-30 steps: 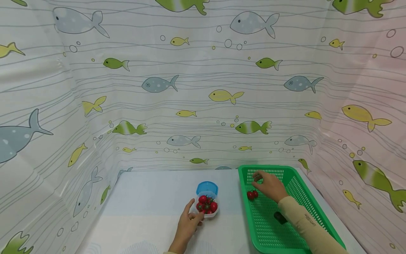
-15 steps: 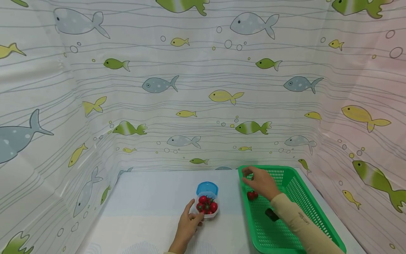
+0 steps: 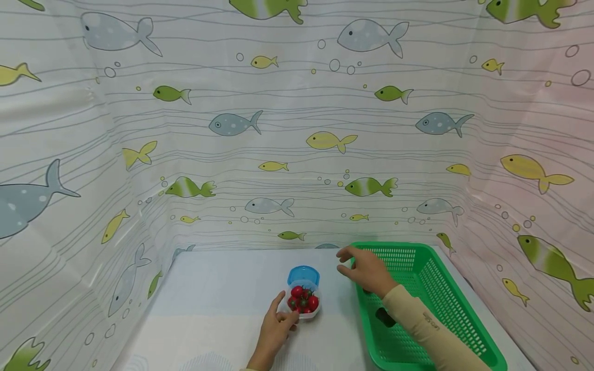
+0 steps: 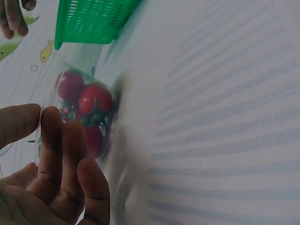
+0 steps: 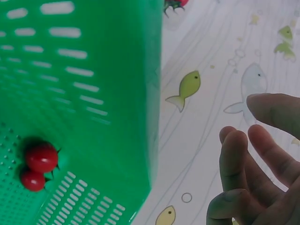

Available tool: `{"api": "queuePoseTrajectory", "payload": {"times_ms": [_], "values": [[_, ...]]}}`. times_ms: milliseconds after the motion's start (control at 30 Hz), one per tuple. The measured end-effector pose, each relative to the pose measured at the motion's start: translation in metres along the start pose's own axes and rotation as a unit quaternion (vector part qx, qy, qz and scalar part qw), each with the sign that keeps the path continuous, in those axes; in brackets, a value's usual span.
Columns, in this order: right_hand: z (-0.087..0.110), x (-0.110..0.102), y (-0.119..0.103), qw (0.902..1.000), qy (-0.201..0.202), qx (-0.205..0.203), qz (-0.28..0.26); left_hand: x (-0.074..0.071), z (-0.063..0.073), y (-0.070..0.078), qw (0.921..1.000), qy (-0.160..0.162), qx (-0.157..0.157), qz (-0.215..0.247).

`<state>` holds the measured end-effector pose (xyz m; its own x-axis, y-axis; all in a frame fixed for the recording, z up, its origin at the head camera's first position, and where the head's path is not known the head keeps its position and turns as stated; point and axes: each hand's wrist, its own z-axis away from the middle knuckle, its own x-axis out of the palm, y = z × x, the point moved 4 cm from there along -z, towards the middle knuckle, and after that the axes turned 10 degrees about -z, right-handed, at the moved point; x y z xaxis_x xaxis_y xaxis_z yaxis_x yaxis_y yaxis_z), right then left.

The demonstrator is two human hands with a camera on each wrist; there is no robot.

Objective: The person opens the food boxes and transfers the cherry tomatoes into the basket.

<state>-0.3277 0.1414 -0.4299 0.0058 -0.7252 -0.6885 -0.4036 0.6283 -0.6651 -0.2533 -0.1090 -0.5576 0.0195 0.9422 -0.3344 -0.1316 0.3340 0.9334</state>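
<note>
A small clear plastic container full of red cherry tomatoes stands on the table. Its blue lid is folded back on the far side. At the near left corner, my left hand pinches the container's rim between thumb and fingertip. My right hand hovers over the left rim of a green basket, its fingers loosely bent around nothing. In the right wrist view, two cherry tomatoes lie inside the basket; from the head, that hand mostly hides them.
A dark object shows beneath my right wrist, above the basket floor. The basket's raised, slotted walls stand right of the container. Fish-patterned sheeting encloses the white table at the back and sides.
My right hand has moved left, from over the basket's inside to beyond its left rim, covering the tomatoes there. My left hand and the container have stayed in place.
</note>
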Motion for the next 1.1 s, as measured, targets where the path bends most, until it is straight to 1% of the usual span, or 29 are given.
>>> {"api": "queuePoseTrajectory", "payload": {"times_ms": [267, 533, 700, 833, 1033, 1100], "values": [[-0.005, 0.016, -0.014, 0.9998, -0.002, -0.02, -0.006, 0.001, -0.001, -0.002, 1.0, 0.001, -0.003, -0.001], [-0.009, 0.039, -0.025, 0.9994, -0.022, -0.027, -0.007, 0.0, -0.002, -0.002, 1.0, 0.0, -0.008, -0.004], [-0.013, 0.054, -0.032, 0.9986, -0.035, -0.031, -0.024, 0.0, -0.001, -0.002, 1.0, -0.003, -0.004, -0.003], [-0.014, 0.066, -0.038, 0.9971, -0.06, -0.03, -0.036, -0.001, -0.001, -0.001, 1.0, -0.005, 0.003, 0.001], [-0.013, 0.095, -0.041, 0.9908, -0.128, -0.032, -0.028, -0.003, 0.0, -0.001, 0.9999, -0.007, 0.01, 0.003], [-0.012, 0.104, -0.041, 0.9886, -0.145, -0.031, -0.027, -0.003, 0.0, -0.001, 0.9999, -0.009, 0.012, 0.005]]}}
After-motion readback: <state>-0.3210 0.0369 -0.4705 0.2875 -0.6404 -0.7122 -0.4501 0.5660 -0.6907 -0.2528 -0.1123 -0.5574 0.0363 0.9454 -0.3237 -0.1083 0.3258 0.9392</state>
